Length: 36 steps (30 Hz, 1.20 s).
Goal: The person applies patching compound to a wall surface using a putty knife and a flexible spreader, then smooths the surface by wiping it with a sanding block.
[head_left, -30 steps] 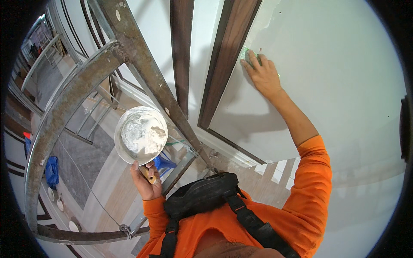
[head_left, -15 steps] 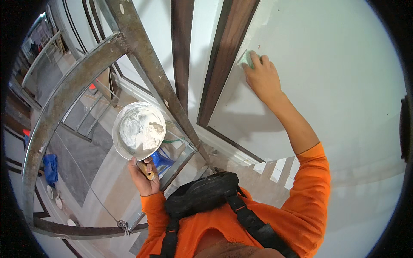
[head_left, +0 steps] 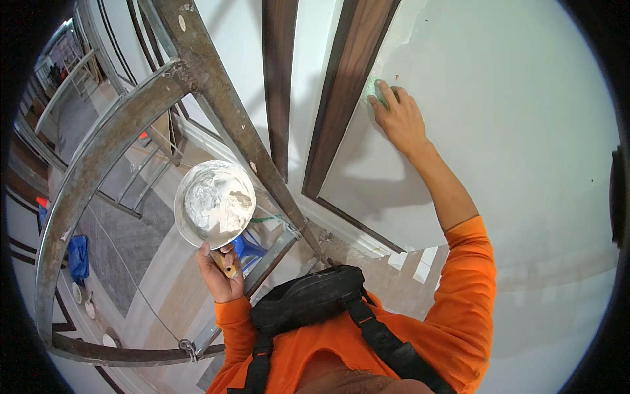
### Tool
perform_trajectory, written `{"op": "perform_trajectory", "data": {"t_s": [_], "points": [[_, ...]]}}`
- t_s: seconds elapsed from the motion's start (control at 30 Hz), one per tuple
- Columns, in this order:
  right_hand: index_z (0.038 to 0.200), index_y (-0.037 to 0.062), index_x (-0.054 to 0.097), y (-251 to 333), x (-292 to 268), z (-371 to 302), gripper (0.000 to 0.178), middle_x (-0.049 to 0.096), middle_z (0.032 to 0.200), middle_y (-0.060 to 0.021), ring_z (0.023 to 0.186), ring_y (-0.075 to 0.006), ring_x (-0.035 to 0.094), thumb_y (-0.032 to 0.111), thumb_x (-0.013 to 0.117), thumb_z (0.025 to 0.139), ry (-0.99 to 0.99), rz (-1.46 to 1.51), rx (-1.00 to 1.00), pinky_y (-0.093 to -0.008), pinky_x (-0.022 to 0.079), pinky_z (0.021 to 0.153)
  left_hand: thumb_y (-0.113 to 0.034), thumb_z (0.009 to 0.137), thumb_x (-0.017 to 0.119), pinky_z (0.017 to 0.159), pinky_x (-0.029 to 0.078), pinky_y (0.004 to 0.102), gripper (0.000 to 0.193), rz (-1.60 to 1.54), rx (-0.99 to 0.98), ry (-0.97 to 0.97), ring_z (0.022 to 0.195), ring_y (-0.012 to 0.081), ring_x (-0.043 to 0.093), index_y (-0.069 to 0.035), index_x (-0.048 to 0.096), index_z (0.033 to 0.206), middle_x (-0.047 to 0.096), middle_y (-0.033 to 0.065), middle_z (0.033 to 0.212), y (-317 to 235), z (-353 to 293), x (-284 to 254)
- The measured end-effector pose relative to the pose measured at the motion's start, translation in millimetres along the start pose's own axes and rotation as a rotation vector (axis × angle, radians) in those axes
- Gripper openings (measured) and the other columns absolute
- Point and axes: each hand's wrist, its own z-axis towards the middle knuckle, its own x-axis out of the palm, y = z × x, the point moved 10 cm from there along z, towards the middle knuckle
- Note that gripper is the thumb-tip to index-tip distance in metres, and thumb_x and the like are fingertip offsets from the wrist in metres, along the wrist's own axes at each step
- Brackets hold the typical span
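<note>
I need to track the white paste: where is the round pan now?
The round pan is left of centre in the head view, held in the left hand, just left of the rusty metal beam.

At nine o'clock, your left hand [head_left: 218, 281] held a round, pale pan [head_left: 181, 215] open side up, white paste [head_left: 226, 197] smeared unevenly inside — a yellowish handle [head_left: 228, 266] pointed toward six. At one o'clock, your right hand [head_left: 401, 122] held a light-green pad [head_left: 371, 90] — partly covered — against the white wall panel [head_left: 499, 125].
</note>
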Motion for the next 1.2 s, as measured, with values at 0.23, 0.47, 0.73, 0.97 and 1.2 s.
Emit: {"op": "perform_trajectory", "data": {"t_s": [0.23,0.47,0.73,0.97,1.2], "points": [[0.111,0.0079,0.072,1,4,3,0.026,0.053,0.137,-0.0102,0.109,-0.0267,0.054,0.013,0.066,0.087,0.022,0.010,-0.032,-0.0359,0.049,0.077,-0.021,0.099,0.060,0.050,0.043,0.0208,0.043,0.004,0.035,-0.008,0.081,0.0169,0.055,0.003,0.049,0.133,0.062,0.0129,0.115,-2,-2,5],[0.102,0.0076,0.074,13,19,6,0.019,0.051,0.138,-0.0117,0.107,-0.0279,0.054,0.012,0.066,0.086,0.199,-0.128,0.048,-0.0380,0.050,0.079,-0.021,0.100,0.060,0.050,0.044,0.0202,0.043,0.018,0.024,-0.030,0.080,0.0180,0.057,0.004,0.048,0.133,0.063,0.0141,0.114,-2,0,0],[0.104,0.0122,0.077,3,-11,-2,0.022,0.055,0.134,-0.0108,0.107,-0.0276,0.055,0.014,0.071,0.083,0.130,0.132,0.072,-0.0370,0.052,0.080,-0.021,0.100,0.059,0.050,0.044,0.0205,0.044,0.011,0.010,-0.012,0.081,0.0162,0.056,0.005,0.047,0.132,0.062,0.0147,0.115,-2,-1,5],[0.109,0.0101,0.076,9,5,-5,0.028,0.052,0.138,-0.0105,0.110,-0.0280,0.054,0.014,0.071,0.081,0.086,0.121,-0.021,-0.0372,0.052,0.085,-0.022,0.099,0.060,0.052,0.043,0.0205,0.044,0.056,-0.005,-0.001,0.080,0.0150,0.053,0.004,0.048,0.133,0.060,0.0120,0.114,-2,-1,7],[0.110,0.0096,0.075,7,14,-3,0.027,0.052,0.139,-0.0106,0.112,-0.0284,0.053,0.015,0.070,0.084,0.105,0.097,-0.014,-0.0377,0.051,0.086,-0.020,0.097,0.062,0.052,0.044,0.0195,0.037,0.062,0.019,-0.020,0.079,0.0148,0.056,0.000,0.053,0.127,0.063,0.0110,0.110,-4,-3,12]]}}
